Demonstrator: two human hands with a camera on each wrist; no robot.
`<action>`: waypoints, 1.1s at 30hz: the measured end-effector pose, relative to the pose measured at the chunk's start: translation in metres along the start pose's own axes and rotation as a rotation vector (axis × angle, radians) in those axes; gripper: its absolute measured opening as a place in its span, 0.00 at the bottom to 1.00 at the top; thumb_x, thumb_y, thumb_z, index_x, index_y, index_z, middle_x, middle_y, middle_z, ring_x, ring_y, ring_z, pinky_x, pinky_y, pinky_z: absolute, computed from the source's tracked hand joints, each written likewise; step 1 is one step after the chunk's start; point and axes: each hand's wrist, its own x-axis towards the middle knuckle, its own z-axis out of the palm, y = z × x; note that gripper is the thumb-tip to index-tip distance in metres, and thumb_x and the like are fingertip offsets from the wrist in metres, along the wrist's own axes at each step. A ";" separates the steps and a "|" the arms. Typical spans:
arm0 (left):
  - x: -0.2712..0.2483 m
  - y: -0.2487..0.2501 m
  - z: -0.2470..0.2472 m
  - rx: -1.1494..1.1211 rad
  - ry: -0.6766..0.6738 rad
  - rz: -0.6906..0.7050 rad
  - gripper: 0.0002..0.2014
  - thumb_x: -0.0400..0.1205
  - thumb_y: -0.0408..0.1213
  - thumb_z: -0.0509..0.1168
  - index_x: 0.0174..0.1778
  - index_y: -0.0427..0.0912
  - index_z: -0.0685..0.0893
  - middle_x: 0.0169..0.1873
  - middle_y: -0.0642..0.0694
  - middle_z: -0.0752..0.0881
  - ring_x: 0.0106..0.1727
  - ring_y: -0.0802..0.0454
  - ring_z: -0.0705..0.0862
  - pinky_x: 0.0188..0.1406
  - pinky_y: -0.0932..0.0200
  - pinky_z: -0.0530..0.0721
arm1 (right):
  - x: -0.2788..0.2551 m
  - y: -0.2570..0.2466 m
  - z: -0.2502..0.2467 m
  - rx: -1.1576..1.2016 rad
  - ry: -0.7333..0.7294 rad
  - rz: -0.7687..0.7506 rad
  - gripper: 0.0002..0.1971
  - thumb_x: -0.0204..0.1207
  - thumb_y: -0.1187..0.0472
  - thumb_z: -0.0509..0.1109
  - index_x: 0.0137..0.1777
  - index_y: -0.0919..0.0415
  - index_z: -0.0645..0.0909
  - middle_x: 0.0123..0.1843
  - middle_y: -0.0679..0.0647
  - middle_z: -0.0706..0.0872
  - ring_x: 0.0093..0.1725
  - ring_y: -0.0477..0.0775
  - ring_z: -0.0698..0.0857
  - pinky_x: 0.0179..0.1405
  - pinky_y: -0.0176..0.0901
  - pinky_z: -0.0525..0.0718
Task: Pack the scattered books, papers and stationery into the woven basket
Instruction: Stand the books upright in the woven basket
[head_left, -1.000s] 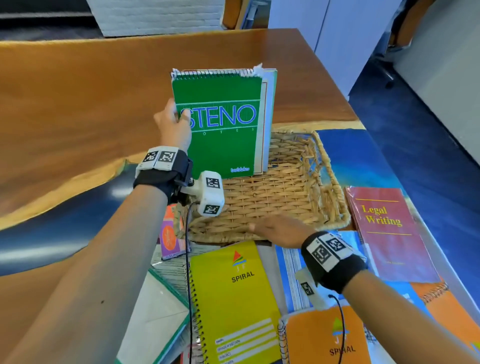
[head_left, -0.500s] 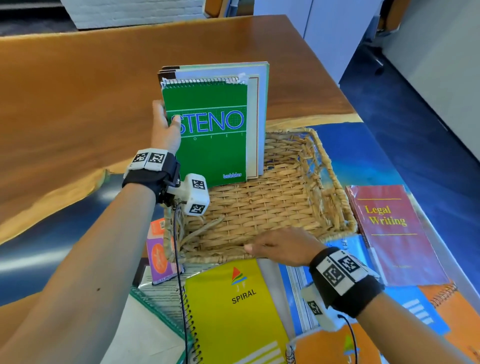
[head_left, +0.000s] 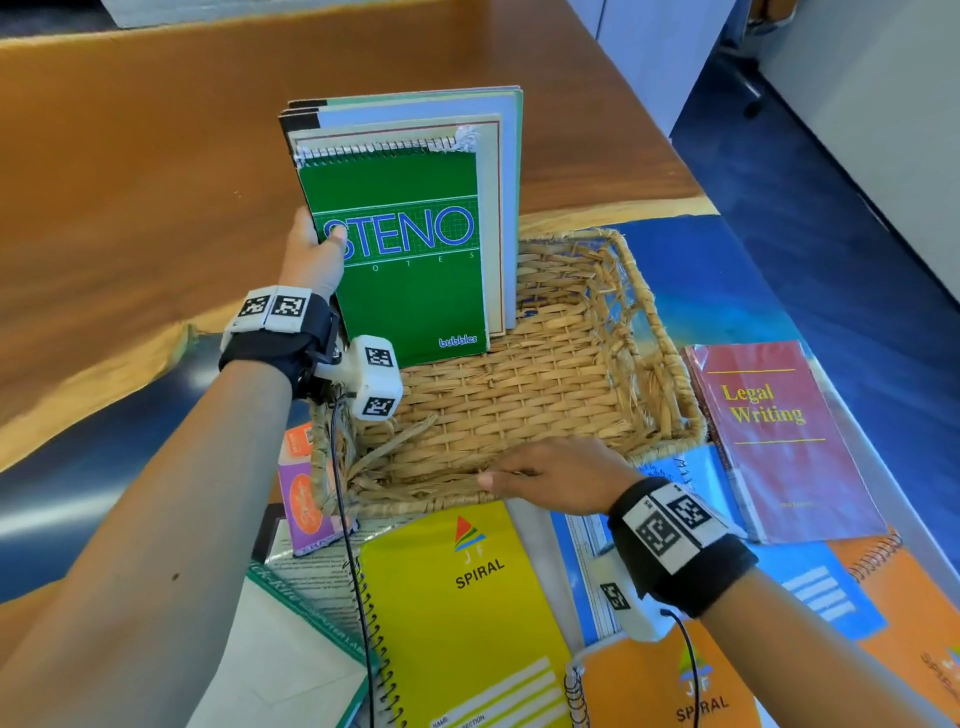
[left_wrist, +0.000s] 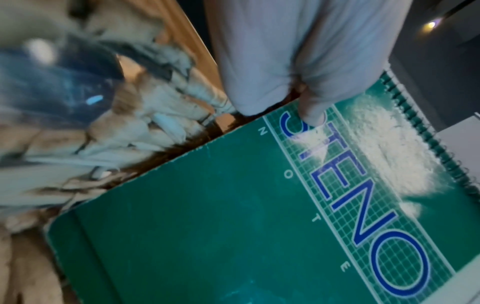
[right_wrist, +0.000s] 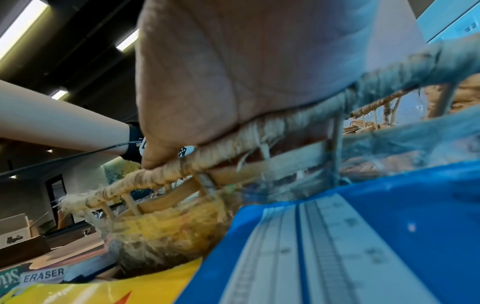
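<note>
Step in hand, by my read: lowering a held stack of books into the shallow rectangular woven straw basket (head_left: 524, 395) on the wood-and-blue-resin table (head_left: 156, 171). To do it well: keep the stack squared so the back books don't slide out, tip it toward the basket floor, lay it flat along the left side, leave room for the rest; hold the near rim down so the light basket doesn't skid

Left hand (head_left: 311, 257) grasps the stack upright by its left edge, thumb (left_wrist: 310, 111) pressed on the front cover over the "S", other fingers hidden behind. Front item is a green top-spiral STENO notepad (head_left: 400, 260); behind it a cream book and larger white and pale-green covered books (head_left: 506, 208), exact count unclear. Stack's lower edge sits over the basket's far-left part; whether it touches the weave I can't tell

Right hand (head_left: 550, 480) lies palm-down on the basket's near rim, fingers nearly straight, pressing it, holding nothing

Not yet packed, near the basket: yellow spiral notebook (head_left: 467, 613) just in front, orange spiral notebook (head_left: 675, 691), red "Legal Writing" book (head_left: 779, 441) to the right, blue sheet with printed ruler scale (right_wrist: 337, 246) under the right wrist, small purple-orange packet (head_left: 304, 493) at the left corner
</note>
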 end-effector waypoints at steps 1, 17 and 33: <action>-0.002 0.001 0.000 0.008 0.004 0.001 0.29 0.87 0.38 0.54 0.83 0.38 0.52 0.80 0.46 0.60 0.82 0.47 0.57 0.79 0.51 0.58 | -0.001 -0.001 -0.001 0.002 -0.011 0.002 0.27 0.78 0.33 0.47 0.70 0.40 0.75 0.72 0.41 0.77 0.70 0.50 0.76 0.63 0.51 0.75; -0.173 0.014 0.032 -0.019 -0.172 0.195 0.05 0.84 0.36 0.60 0.46 0.51 0.78 0.47 0.49 0.83 0.46 0.54 0.79 0.39 0.66 0.71 | -0.072 0.065 0.001 0.075 0.357 0.060 0.17 0.84 0.58 0.58 0.71 0.57 0.76 0.71 0.55 0.79 0.71 0.55 0.75 0.75 0.56 0.67; -0.224 -0.003 0.194 0.680 -0.620 0.282 0.16 0.88 0.44 0.49 0.40 0.40 0.75 0.26 0.46 0.68 0.27 0.48 0.67 0.27 0.57 0.58 | -0.106 0.227 0.026 0.672 0.786 0.959 0.38 0.64 0.47 0.78 0.72 0.59 0.70 0.71 0.66 0.73 0.72 0.67 0.70 0.71 0.56 0.70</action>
